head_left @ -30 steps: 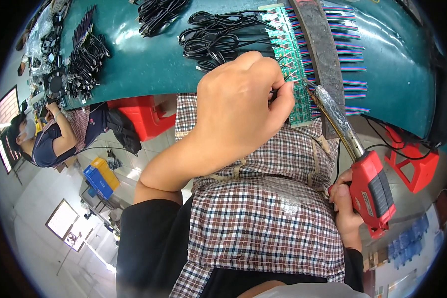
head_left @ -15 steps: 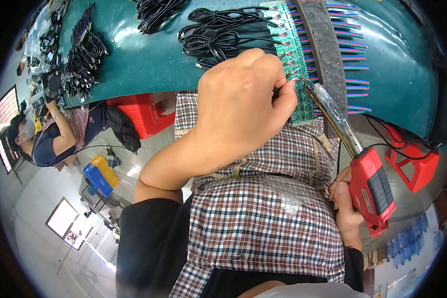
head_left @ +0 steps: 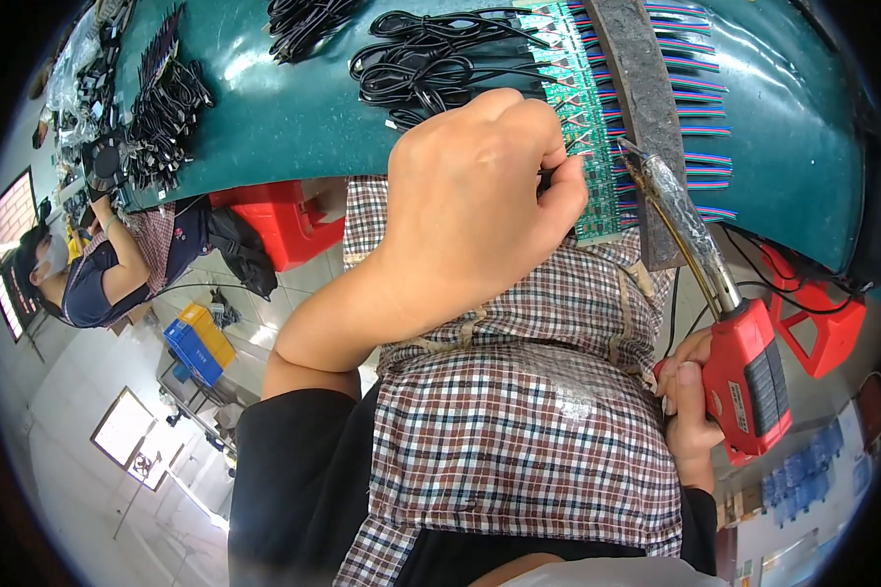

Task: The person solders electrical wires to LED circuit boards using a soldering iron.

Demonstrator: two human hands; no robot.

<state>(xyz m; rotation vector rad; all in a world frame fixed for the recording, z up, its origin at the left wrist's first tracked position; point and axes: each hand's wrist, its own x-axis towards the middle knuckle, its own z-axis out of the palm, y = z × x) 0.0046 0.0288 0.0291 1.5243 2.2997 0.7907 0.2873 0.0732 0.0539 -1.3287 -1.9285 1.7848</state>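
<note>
My left hand (head_left: pixel 480 201) is closed above the left edge of a green strip of joined circuit boards (head_left: pixel 599 201), thumb and forefinger pinched at a thin wire end on it. The rest of its fingers are curled out of sight. My right hand (head_left: pixel 690 406) grips a red and black soldering gun (head_left: pixel 744 377), whose foil-wrapped barrel points up and left. Its tip is at the left edge of a dark grey bar (head_left: pixel 644 108), apart from my left fingers. Short multicoloured wires (head_left: pixel 700 127) stick out to the right beneath the bar.
Bundled black cables (head_left: pixel 416 64) lie left of the boards on the green table (head_left: pixel 274 127); more bundles (head_left: pixel 171 117) lie farther left. A seated co-worker (head_left: pixel 108 259) is at the left. Red stools (head_left: pixel 274 225) stand below the table edge. A cord trails at right.
The soldering gun has shifted right, and its tip has moved off the boards near my left fingertips toward the bar. My left hand has barely moved.
</note>
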